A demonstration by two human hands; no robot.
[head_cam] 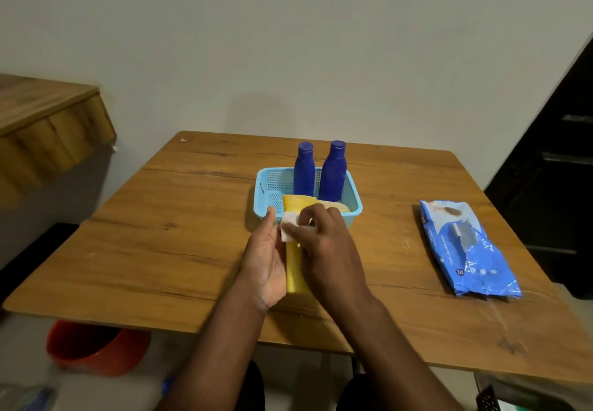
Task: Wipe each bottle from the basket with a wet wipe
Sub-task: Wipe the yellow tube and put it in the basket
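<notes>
Wooden table; right fingers pinching wipe on yellow bottle.

Wooden table bearing a light blue basket just beyond the fingers and a blue wipes packet well right of them.
</notes>
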